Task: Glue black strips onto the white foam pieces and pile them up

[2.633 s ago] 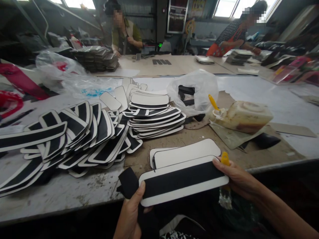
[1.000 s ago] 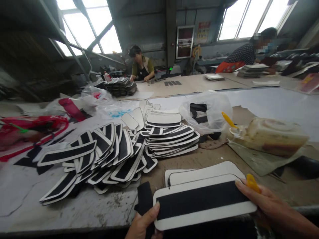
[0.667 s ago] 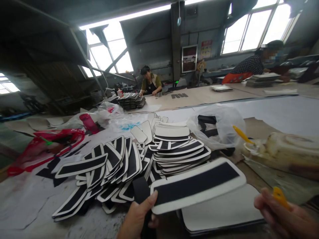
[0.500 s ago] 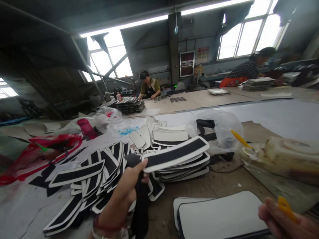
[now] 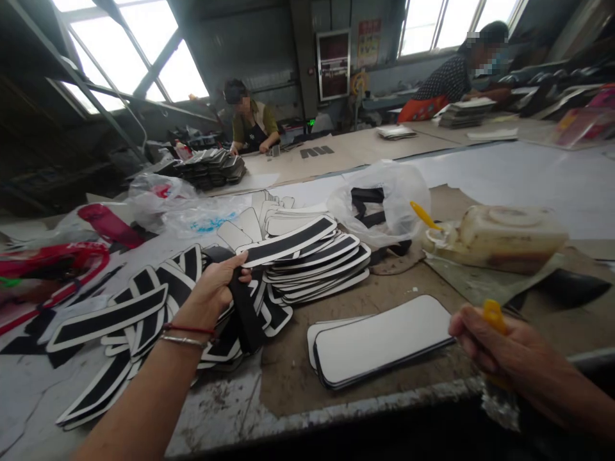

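My left hand is closed on the left end of a white-edged panel with a black strip. That panel lies over or just above a fanned stack of similar panels. Black strips hang beneath the same hand; whether the fingers grip them too I cannot tell. My right hand is wrapped round a yellow-handled brush, its pale bristles pointing down past the table edge. Its fingertips are close to the right end of a pile of plain white panels.
A loose heap of black-and-white panels covers the left side. Behind the right hand lies a stained plastic container with another yellow handle at its mouth. A clear bag holds black strips. Two people work at the far table.
The view has tilted down and shifted. My left hand's panel has moved left relative to the stack, uncovering more of it. My right hand with the brush has come further into view.
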A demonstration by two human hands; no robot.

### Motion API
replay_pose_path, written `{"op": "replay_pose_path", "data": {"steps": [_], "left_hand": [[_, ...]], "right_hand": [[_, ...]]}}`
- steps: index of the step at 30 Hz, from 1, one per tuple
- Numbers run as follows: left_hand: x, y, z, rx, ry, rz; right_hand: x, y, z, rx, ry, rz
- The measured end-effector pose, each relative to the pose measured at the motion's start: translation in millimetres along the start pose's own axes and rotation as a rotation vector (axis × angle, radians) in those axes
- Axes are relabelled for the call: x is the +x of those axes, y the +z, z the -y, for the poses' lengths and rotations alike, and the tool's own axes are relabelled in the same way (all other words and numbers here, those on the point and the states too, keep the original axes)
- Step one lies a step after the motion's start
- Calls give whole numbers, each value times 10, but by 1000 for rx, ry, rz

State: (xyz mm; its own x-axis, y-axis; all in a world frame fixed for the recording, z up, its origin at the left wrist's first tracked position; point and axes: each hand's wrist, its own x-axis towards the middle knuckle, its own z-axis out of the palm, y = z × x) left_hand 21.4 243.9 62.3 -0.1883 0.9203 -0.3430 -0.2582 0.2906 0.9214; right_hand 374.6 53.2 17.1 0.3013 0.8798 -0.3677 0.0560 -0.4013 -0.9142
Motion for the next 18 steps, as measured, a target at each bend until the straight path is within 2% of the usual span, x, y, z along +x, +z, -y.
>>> {"op": "replay_pose_path", "data": {"steps": [3, 5, 7, 9, 12, 14, 16, 18], "left_hand": [[-43, -45, 1, 35, 38, 8], [-162, -66, 44, 70, 107, -55], [-387, -86, 172, 116, 197, -145], [-688, -98, 403, 192, 230, -171], [-1127, -77, 874, 445, 53, -32], [-1316, -34, 1174, 494, -4, -5], [-1398, 11, 1399, 483, -51, -14], [-1401, 42, 1540, 448, -88, -27]], "right_hand": [[-34, -19, -23, 2, -5, 52], [-58, -60, -73, 16, -27, 61], [-89, -112, -107, 56, -60, 19], [-123, -148, -104, 116, -119, -39], [-156, -110, -53, 56, -278, -91], [-168, -3, -20, -45, -338, -70], [-179, 159, -2, -62, -355, -28], [-186, 351, 6, 22, -377, 12]]}}
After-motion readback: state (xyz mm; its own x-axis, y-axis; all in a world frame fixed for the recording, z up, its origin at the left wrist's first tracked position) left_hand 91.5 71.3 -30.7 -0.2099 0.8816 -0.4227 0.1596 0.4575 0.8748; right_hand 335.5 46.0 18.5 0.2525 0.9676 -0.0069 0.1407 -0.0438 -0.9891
